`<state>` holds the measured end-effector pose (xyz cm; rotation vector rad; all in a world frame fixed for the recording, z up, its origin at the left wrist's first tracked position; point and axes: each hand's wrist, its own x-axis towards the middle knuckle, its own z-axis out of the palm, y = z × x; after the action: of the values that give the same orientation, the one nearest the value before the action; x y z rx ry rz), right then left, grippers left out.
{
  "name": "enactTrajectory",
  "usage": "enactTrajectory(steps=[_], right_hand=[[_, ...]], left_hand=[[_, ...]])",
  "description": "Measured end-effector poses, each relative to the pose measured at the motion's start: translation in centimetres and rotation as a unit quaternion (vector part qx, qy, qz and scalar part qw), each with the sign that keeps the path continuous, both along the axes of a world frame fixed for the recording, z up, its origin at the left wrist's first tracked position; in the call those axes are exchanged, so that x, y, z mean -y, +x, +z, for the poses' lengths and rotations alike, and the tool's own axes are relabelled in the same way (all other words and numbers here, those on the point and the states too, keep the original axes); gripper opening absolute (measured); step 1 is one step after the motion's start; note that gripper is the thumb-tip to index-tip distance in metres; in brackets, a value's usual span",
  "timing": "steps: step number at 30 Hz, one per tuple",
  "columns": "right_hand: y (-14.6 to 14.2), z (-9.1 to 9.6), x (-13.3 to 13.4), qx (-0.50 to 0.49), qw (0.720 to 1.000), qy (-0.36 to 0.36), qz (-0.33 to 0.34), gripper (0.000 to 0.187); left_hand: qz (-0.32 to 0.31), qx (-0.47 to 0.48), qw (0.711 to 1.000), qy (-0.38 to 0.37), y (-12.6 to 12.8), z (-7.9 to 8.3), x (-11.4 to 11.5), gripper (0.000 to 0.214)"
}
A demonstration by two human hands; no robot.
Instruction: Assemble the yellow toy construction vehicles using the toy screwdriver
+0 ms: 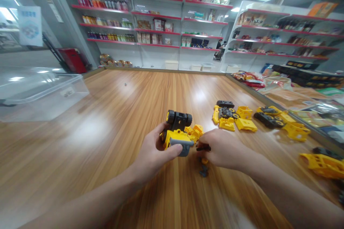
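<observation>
My left hand [153,152] is closed around a yellow and black toy truck [178,128], its black wheels pointing up and away from me. My right hand [221,148] is closed on a small dark part [203,147] held against the truck's yellow side. Under that hand, a small grey piece [203,171] lies on the wooden table [107,132].
Loose yellow and black toy vehicle parts [232,116] lie to the right, more of them [276,118] beyond, and a yellow shell [322,164] near the right edge. A clear plastic bin [37,91] stands at the left. Stocked shop shelves [161,25] line the back.
</observation>
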<state>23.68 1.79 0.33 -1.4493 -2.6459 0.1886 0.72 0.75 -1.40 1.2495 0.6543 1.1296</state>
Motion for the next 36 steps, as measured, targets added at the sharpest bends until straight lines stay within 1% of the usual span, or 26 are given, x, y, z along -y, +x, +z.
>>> enactTrajectory(steps=[3,6,9,12,14,16,19,22,28,32,34,36], right_hand=[[0.0,-0.2,-0.1,0.011,1.000,-0.020,-0.012,0.010],[-0.1,-0.4,0.0,0.011,0.999,-0.030,-0.008,0.012],[-0.2,-0.5,0.0,0.020,0.999,-0.034,-0.003,0.013],[-0.5,-0.4,0.1,0.006,0.999,-0.034,-0.001,0.012],[-0.9,-0.3,0.1,-0.036,0.999,-0.035,0.002,0.010],[-1.4,-0.1,0.3,-0.107,0.994,-0.025,0.008,0.010],[-2.1,0.2,0.6,-0.232,0.972,0.013,0.022,0.007],[-2.7,0.4,1.0,-0.313,0.948,0.045,0.022,0.007],[-3.1,0.2,1.7,-0.382,0.918,0.106,0.006,0.004],[-3.1,0.4,2.0,-0.409,0.901,0.140,0.027,0.005],[-3.2,0.5,2.1,-0.417,0.895,0.152,0.042,0.007],[-3.2,0.5,2.2,-0.426,0.888,0.167,0.045,0.008]], left_hand=[[-0.018,0.019,1.000,0.016,-0.1,-0.1,0.1,0.057],[-0.036,0.059,0.998,0.001,-0.1,-0.1,0.3,0.055],[-0.030,0.118,0.991,-0.060,-0.2,0.2,0.3,0.048],[-0.002,0.188,0.970,-0.152,-0.3,0.7,0.2,0.036],[0.024,0.219,0.953,-0.206,-0.4,1.2,0.1,0.029],[0.038,0.226,0.942,-0.247,-0.4,1.6,0.1,0.025],[0.029,0.216,0.931,-0.292,-0.2,2.0,0.1,0.027],[0.009,0.203,0.922,-0.329,0.0,2.3,0.1,0.029],[-0.033,0.219,0.914,-0.341,-0.2,2.2,0.3,0.032],[-0.081,0.235,0.905,-0.345,-0.3,2.0,0.1,0.035],[-0.101,0.231,0.907,-0.337,-0.4,2.0,0.0,0.036],[-0.105,0.219,0.911,-0.333,-0.4,2.1,0.0,0.037]])
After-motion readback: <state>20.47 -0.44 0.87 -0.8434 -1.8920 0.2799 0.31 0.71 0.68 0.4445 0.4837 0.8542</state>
